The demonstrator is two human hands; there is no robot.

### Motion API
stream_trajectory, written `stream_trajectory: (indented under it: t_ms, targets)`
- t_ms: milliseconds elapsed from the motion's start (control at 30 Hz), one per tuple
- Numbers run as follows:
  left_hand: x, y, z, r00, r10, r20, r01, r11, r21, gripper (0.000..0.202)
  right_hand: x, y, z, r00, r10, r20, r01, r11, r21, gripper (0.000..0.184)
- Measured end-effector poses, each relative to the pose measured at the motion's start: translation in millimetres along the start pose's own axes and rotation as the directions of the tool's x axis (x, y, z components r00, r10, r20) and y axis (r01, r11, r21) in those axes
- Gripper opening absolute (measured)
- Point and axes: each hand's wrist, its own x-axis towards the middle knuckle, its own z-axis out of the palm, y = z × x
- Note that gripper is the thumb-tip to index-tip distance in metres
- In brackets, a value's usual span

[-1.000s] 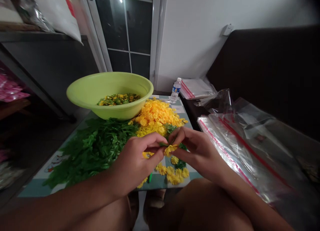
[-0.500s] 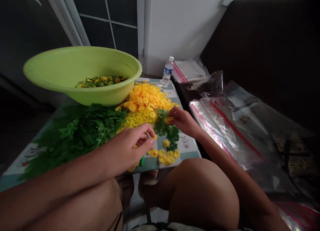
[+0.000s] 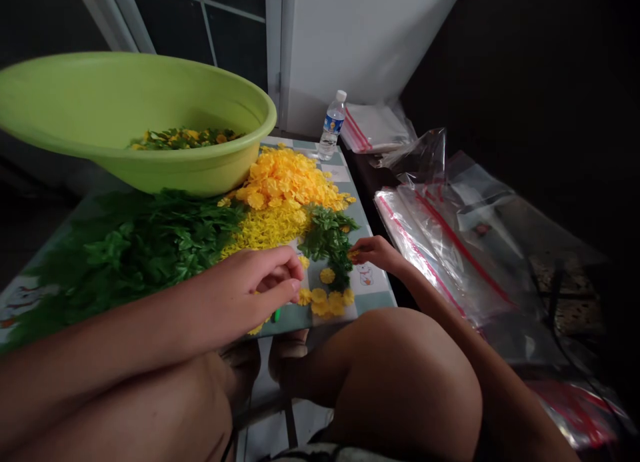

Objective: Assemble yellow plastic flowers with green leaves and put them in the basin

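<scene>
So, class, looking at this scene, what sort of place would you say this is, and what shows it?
Probably a home workspace for small-scale craft work: loose yellow flower heads heaped on a patterned table, a green plastic basin, and red-striped resealable plastic bags alongside.

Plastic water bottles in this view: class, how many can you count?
1: a plastic water bottle stands upright by the far corner of the checked table cover; any others may be hidden.
</scene>
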Motion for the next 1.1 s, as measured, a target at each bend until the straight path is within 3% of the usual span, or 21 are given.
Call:
stream_trajectory:
  t_ms: [200,500,633,767,900,1100]
  targets:
    - [2,-3,-0.4,1.000,0.018,-0.004,-0.018,1.000,0.003,0.012,-22,22,17,0.988,-0.009,-0.155,0.007,1.000,-0.018,0.017]
    - [2,-4,-3.0,0.999,-0.027,0.018,0.028,0.999,-0.023,0.015,-20,30,31,0.983,-0.100,-0.152,0.079,0.987,-0.141,0.014]
    - [2,-5,-4.0,0.999,-0.036,0.028,0.037,0.999,-0.022,0.013,-18,28,33,0.975,-0.105,-0.193,0.085,0.990,-0.111,0.014]
    - [3,-5,-3.4,0.999,-0.044,0.029,0.045,0.998,-0.033,0.012,-18,15,27,0.966,-0.078,-0.245,0.084,0.996,0.014,0.008]
    - [4,-7,-4.2,0.998,-0.029,0.053,0.031,0.999,-0.041,0.012,-18,-9,20,0.964,-0.028,-0.264,0.089,0.971,0.223,0.017]
    - [12,-19,-5.6,0.999,0.012,0.051,-0.007,0.995,-0.099,0.016,-18,-63,19,0.987,-0.020,-0.162,0.097,0.871,0.481,0.019]
